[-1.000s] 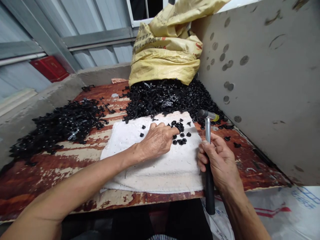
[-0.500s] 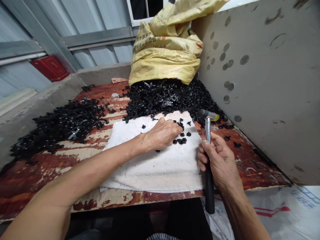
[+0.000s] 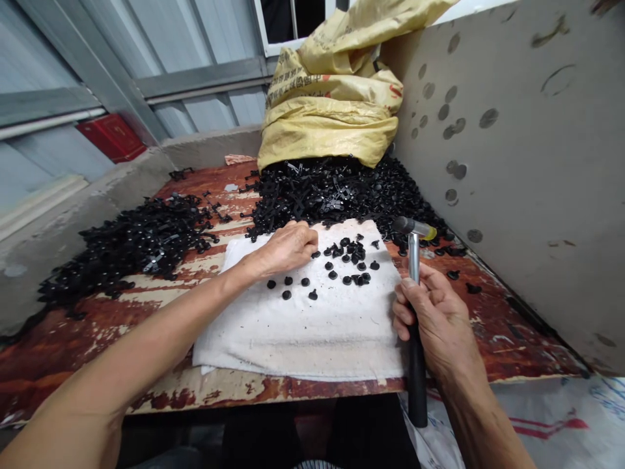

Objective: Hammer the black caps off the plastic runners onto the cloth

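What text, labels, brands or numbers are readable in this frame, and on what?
Yellow sack: rows of dark printed characters, too blurred to read.
Same sack, right edge: red print, illegible.
White woven sheet, lower right: red and blue print, blurred and cut off.
Red box: no text visible.
Hammer: no marking visible.
Nothing can be quoted.

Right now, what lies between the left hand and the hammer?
Scattered small black parts on the white cloth, between left hand and hammer, per the head view.
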Demonstrator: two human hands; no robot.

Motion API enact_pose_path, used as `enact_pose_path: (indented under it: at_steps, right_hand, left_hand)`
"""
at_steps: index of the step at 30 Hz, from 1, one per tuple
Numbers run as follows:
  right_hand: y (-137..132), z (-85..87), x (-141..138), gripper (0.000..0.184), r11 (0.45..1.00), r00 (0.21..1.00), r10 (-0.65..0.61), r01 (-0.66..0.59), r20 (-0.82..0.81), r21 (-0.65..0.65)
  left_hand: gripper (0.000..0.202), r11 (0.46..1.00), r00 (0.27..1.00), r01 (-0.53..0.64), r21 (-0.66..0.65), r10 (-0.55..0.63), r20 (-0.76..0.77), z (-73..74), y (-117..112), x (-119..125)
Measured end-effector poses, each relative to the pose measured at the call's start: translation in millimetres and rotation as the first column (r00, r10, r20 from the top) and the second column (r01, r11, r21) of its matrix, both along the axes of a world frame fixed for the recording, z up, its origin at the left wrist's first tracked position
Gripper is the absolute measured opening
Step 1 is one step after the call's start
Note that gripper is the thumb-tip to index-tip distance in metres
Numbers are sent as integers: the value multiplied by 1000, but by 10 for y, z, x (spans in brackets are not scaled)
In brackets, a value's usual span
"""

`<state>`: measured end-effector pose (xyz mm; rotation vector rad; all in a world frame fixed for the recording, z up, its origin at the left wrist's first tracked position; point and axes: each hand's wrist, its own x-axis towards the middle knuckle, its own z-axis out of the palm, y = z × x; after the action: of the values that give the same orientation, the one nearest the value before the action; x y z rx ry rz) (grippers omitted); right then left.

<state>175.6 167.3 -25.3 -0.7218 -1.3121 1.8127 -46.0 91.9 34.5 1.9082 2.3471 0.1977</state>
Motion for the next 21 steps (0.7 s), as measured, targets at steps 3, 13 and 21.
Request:
enact_pose_path:
  at_steps: [3, 13, 21]
  right_hand:
    - [-3, 4, 1, 33, 1000, 1000, -2, 2, -1, -3]
    - [-7, 36, -9, 35, 1000, 1000, -17, 18, 19, -14]
    - [-16, 28, -1, 33, 1000, 1000, 0, 0, 6, -28]
  left_hand:
    - [21, 998, 1000, -7, -64, 5, -26, -62, -43, -33]
    - [25, 996, 998, -56, 64, 58, -30, -86, 143, 30]
    - [19, 991, 998, -48, -122, 53, 46, 17, 503, 40]
